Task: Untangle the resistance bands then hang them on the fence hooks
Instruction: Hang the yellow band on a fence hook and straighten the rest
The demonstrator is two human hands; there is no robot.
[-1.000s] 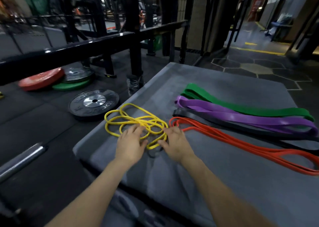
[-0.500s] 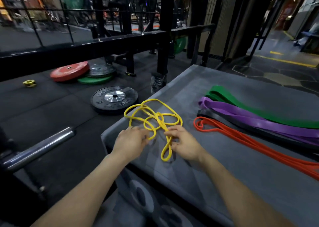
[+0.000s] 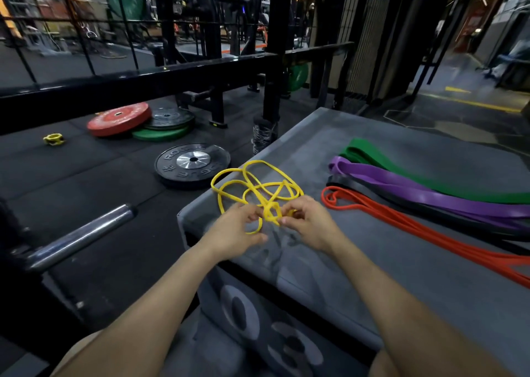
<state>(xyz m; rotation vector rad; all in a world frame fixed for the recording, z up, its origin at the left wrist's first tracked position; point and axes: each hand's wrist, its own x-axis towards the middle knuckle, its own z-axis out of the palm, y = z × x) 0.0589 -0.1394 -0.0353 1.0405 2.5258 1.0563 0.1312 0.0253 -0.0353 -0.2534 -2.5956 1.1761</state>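
A thin yellow resistance band (image 3: 252, 184) lies in a tangle of loops at the near left corner of a grey padded box (image 3: 372, 262). My left hand (image 3: 235, 230) and my right hand (image 3: 308, 221) both pinch the knotted part of it, lifted slightly off the pad. To the right, laid out side by side, are an orange band (image 3: 401, 221), a black band (image 3: 430, 204), a purple band (image 3: 415, 181) and a green band (image 3: 401, 164). A black wire fence (image 3: 114, 26) stands behind the rail at the back left; hooks on it are not discernible.
On the floor to the left lie a black weight plate (image 3: 192, 163), a red plate (image 3: 119, 118) stacked with a grey and a green one, a yellow collar (image 3: 53, 139) and a steel barbell end (image 3: 83, 236). A black rail (image 3: 143, 78) and upright post (image 3: 272, 61) stand behind.
Both hands have picked up the knotted part of the yellow band and lifted it; the loops have been rearranged. The camera view has swung to the left.
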